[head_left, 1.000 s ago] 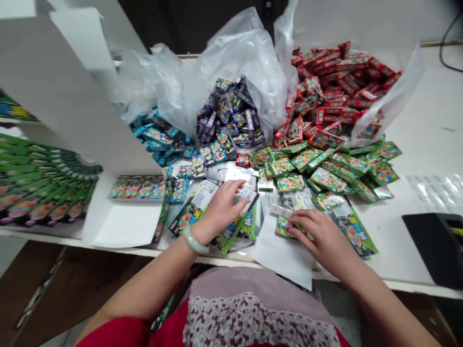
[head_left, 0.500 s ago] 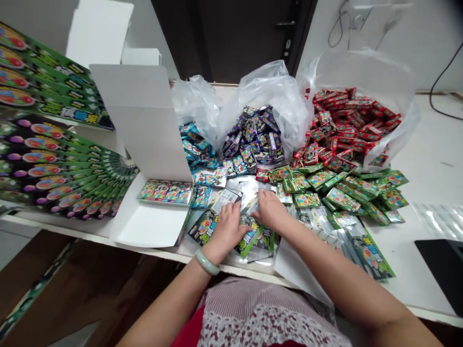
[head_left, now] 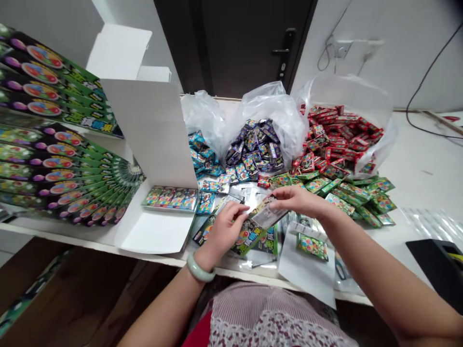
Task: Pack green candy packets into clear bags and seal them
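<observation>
1. Here's the right hand [head_left: 294, 198], narrowed to a pinch, holding one end of a printed pouch [head_left: 267, 217]; twelve o'clock is straight ahead of the person.
2. And the pouch? It sits at eight o'clock from that hand, pale label right by the fingertips, the rest slanting down and away.
3. Over to the left hand [head_left: 227, 230], between eight and nine: fingers curled, thumb near the forefinger, tips right beside the pouch; whether they grip it, I can't tell. A pale bangle [head_left: 200, 274] rings that wrist.
4. Just below, at seven from the right hand, flat pouches [head_left: 270, 241] lie overlapping on the table.
5. Five o'clock: a small green packet [head_left: 312, 246] resting on a white sheet [head_left: 294, 262].
6. Look round the arc! Green packets [head_left: 361, 197] heaped at three, red packets [head_left: 340, 132] at one in a clear bag, purple packets [head_left: 256, 140] at eleven, blue packets [head_left: 202, 154] at ten.
7. Out at nine, an open white box [head_left: 152, 233] with a row of packets [head_left: 170, 197] inside, and farther out, fanned green-and-black cartons [head_left: 72, 176].
</observation>
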### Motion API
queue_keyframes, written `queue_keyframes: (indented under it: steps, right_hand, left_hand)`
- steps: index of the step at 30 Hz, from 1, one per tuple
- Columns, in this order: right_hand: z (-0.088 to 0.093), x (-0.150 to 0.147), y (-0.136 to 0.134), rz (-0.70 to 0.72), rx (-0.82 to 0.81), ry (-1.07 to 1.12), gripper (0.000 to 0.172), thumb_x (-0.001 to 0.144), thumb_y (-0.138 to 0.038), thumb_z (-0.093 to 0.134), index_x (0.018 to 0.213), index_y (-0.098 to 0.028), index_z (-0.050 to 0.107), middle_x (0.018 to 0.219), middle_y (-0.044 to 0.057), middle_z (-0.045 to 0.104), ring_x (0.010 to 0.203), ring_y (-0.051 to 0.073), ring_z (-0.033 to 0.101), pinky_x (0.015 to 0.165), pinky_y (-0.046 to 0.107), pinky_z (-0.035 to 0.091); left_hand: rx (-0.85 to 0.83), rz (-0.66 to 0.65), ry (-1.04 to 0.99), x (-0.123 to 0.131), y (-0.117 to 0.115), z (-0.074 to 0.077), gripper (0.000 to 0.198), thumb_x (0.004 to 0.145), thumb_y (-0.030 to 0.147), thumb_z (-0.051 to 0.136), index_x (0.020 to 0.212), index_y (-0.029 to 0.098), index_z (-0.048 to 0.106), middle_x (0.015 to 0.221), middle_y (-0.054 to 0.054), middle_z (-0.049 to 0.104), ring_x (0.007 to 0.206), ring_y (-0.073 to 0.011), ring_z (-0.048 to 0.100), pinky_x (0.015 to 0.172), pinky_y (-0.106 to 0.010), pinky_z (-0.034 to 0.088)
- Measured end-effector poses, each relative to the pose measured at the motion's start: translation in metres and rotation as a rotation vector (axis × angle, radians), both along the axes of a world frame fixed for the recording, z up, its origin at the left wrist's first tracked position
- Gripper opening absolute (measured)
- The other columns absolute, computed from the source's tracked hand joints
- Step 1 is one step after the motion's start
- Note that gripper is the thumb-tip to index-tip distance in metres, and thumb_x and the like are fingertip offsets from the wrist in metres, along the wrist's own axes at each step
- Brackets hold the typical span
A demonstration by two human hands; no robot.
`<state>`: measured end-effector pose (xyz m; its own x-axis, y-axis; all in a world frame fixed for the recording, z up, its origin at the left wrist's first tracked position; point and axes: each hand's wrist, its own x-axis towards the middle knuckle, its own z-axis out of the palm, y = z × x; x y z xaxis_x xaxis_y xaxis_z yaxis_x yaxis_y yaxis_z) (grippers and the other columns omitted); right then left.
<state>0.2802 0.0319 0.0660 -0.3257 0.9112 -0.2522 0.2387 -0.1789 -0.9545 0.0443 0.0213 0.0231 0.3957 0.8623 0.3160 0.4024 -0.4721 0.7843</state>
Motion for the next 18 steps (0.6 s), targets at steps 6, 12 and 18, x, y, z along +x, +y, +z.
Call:
queue_keyframes:
  steps: [6,12,18]
  right_hand:
    - [0.006,-0.008,-0.006,-0.005,0.045,0.145,0.032,0.071,-0.047,0.073,0.085,-0.018,0.076,0.091,0.004,0.074,0.086,0.017,0.065,0.086,0.035,0.048]
    - [0.002,-0.016,0.001,-0.056,0.018,0.25,0.044,0.063,-0.055,0.077,0.081,-0.015,0.075,0.082,0.005,0.073,0.08,0.019,0.065,0.085,0.038,0.049]
    - [0.007,-0.03,-0.026,-0.44,0.616,-0.208,0.034,0.087,-0.038,0.058,0.117,-0.023,0.064,0.116,0.01,0.065,0.115,0.024,0.056,0.102,0.042,0.041]
  left_hand:
    - [0.302,-0.123,0.327,0.003,-0.003,0.021,0.043,0.096,0.022,0.043,0.139,0.018,0.042,0.128,-0.015,0.059,0.118,-0.0269,0.056,0.099,-0.045,0.047]
    - [0.31,-0.057,0.448,0.008,0.006,0.02,0.041,0.095,0.021,0.039,0.134,0.015,0.049,0.121,-0.018,0.064,0.109,-0.031,0.062,0.092,-0.049,0.051]
    - [-0.047,0.107,0.042,0.0,0.014,0.02,0.036,0.092,0.036,0.048,0.121,0.02,0.061,0.12,-0.009,0.068,0.109,-0.0265,0.064,0.097,-0.04,0.049]
